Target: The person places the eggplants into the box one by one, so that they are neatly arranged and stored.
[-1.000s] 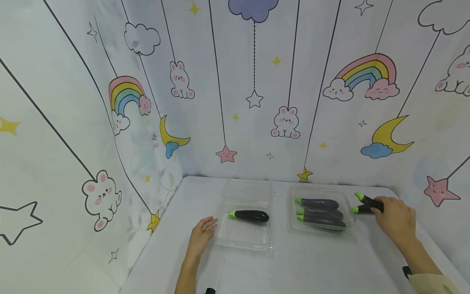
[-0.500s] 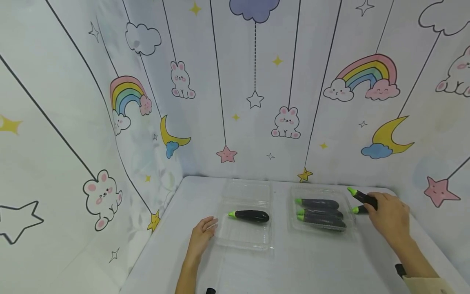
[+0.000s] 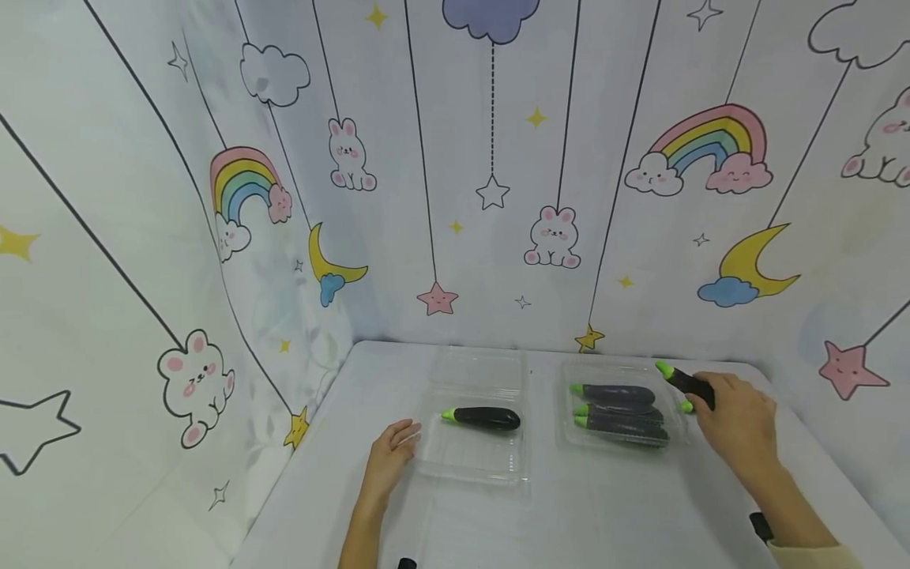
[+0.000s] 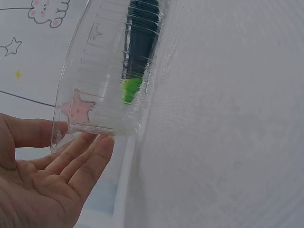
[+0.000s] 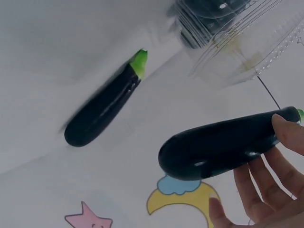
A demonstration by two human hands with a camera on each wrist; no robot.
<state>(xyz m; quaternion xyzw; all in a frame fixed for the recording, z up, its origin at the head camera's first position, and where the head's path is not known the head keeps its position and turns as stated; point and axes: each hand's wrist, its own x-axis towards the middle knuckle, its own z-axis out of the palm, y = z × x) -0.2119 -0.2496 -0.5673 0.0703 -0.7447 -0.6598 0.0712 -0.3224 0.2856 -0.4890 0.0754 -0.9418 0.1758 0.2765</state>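
Observation:
In the head view, my right hand (image 3: 738, 420) grips a dark eggplant (image 3: 691, 386) with a bright green stem, raised above the table. The right wrist view shows thumb and fingers around its stem end, the eggplant (image 5: 216, 145) tilted. Another eggplant (image 5: 104, 111) lies on the table below. My left hand (image 3: 392, 462) pinches the left rim of an open clear plastic clamshell box (image 3: 469, 466), thumb at the lip and fingers beneath in the left wrist view. One eggplant (image 3: 486, 418) lies inside that box.
Right of the open box stands a second clear plastic box (image 3: 569, 436) with several eggplants (image 3: 614, 394) inside. A white table (image 3: 569, 521) carries everything, backed by a patterned cloth (image 3: 490, 261) with rainbows, stars and bunnies.
My right hand has moved left with its eggplant, toward the box of several eggplants, now covering most of the loose one. The left hand stays at the open box's rim.

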